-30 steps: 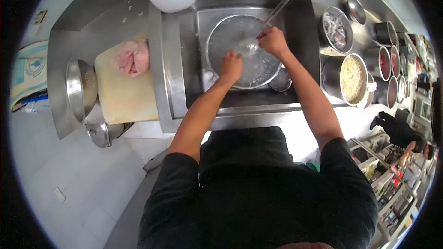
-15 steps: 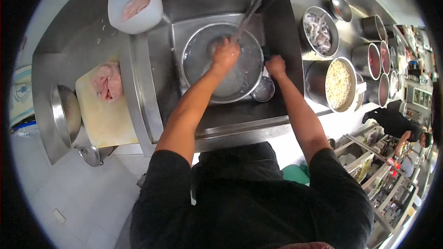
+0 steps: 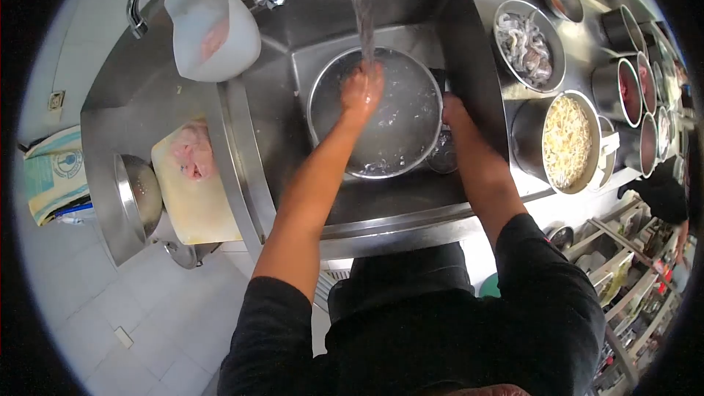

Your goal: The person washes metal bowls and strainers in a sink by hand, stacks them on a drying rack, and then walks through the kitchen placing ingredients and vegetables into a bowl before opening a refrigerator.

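Steel bowl [image 3: 311, 112], left hand [image 3: 361, 91] under stream [image 3: 362, 4]

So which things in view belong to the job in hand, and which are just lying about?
Apparently in use:
- running water
- left hand, under the stream
- round metal bowl, holding water
- right hand, at the bowl's right edge
- sink

Apparently lying about:
- cutting board with pinkish meat
- white container
- pot of pale strips
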`<state>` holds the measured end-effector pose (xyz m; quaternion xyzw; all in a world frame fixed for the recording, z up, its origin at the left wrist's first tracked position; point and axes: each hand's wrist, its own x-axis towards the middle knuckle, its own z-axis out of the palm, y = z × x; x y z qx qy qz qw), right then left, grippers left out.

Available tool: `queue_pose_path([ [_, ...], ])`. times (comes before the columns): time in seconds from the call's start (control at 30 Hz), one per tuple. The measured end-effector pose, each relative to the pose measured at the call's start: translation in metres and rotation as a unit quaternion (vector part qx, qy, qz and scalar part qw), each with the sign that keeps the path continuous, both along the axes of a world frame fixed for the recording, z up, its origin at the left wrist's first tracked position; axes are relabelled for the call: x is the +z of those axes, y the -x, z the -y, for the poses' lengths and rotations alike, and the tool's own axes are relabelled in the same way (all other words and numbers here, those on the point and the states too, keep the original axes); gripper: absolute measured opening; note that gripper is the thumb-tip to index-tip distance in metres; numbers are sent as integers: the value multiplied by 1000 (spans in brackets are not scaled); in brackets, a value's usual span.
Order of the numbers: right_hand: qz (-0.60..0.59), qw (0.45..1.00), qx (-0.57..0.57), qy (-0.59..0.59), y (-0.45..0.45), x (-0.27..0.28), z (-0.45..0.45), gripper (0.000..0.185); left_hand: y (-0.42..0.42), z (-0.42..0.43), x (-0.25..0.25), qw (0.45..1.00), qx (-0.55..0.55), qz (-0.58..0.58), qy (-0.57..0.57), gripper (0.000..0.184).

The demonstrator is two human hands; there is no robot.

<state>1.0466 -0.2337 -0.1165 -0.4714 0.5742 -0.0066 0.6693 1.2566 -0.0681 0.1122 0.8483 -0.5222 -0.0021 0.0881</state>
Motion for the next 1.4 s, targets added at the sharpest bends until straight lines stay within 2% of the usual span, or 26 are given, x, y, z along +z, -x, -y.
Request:
queue_pose_path([
  [0.07,-181,963,35,196,-14,88,-26,36,-5,-5,-25,998,-8,48,50,20],
  [0.17,-213,918,-59,330,-22,154,-46,37,6,-15,20,971,185,-147,-37,25],
  [0.27,-142,912,-109,370,-29,215,-59,39,-19,-49,-60,986,163,-15,11,26],
  [0.3,-118,911,-121,376,-30,231,-63,40,-18,-50,-56,974,223,-44,16,25],
  [0.37,-139,918,-17,370,-30,265,-71,40,-12,-49,-37,933,343,-104,28,24],
  [0.4,-149,917,36,368,-30,274,-74,41,-13,-45,-26,930,338,-144,8,24],
  [0.43,-152,921,84,348,-27,277,-80,42,-13,-46,-16,925,332,-185,-16,25],
  [0.47,-175,897,126,385,-24,272,-83,43,-16,-49,-12,917,327,-224,-40,26],
  [0.5,-196,870,168,420,-22,260,-87,45,-25,-51,-38,946,268,-182,4,26],
  [0.53,-215,840,210,452,-22,251,-92,46,-22,-49,-32,953,269,-133,34,25],
  [0.57,-222,856,235,403,-21,245,-92,51,-15,-45,-20,958,268,-84,61,23],
  [0.6,-220,855,228,410,-19,240,-96,52,-12,-41,-13,959,265,-33,92,22],
  [0.7,-220,860,190,420,-18,237,-89,54,-30,-39,-41,974,178,-33,135,16],
  [0.77,-225,883,156,381,-23,241,-90,55,-33,-37,-28,980,165,-62,88,17],
  [0.83,-225,875,185,387,-20,229,-83,53,-34,-35,-24,990,114,-57,52,19],
  [0.9,-211,886,176,375,-18,218,-73,54,-24,-18,-3,993,80,-35,-78,23],
  [0.97,-188,911,135,342,-13,213,-73,56,-25,0,-9,997,17,-56,-47,27],
  [1.0,-192,914,120,338,-12,214,-75,57,-21,2,-7,998,-47,-38,4,30],
  [1.07,-199,917,91,333,-13,223,-73,60,-11,14,23,978,-175,-1,109,38],
  [1.17,-177,926,78,324,-9,222,-74,62,0,-11,29,982,-72,-63,163,42],
  [1.23,-188,924,74,326,-10,218,-73,60,7,-46,11,977,102,-184,8,47],
  [1.3,-193,924,76,323,-7,218,-73,59,11,-89,-41,977,98,-179,-69,40],
  [1.4,-187,923,88,324,-9,224,-72,60,22,-106,-66,953,198,-210,-92,33],
])
